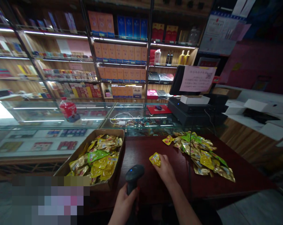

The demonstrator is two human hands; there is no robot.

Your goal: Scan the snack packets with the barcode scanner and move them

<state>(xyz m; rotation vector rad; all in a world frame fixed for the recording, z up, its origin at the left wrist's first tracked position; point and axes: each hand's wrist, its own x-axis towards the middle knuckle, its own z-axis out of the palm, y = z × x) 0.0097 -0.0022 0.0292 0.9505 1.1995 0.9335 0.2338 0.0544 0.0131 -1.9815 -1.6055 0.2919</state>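
So the left hand (126, 200) is wrapped round a dark handheld scanner (135, 174), and the right hand (167, 171) has a small yellow packet (155, 158) pinched by one end. Packet's right of the scanner and a touch farther out, not touching. Long axis seems to slant toward the right wrist (end's covered, so hard to be sure).

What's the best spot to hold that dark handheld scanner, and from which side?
The scanner is probably best gripped by its handle, from the person's near side, as the left hand does. The handle is narrower than the broad head above it and points down toward the person, so a hand should wrap around it easily.
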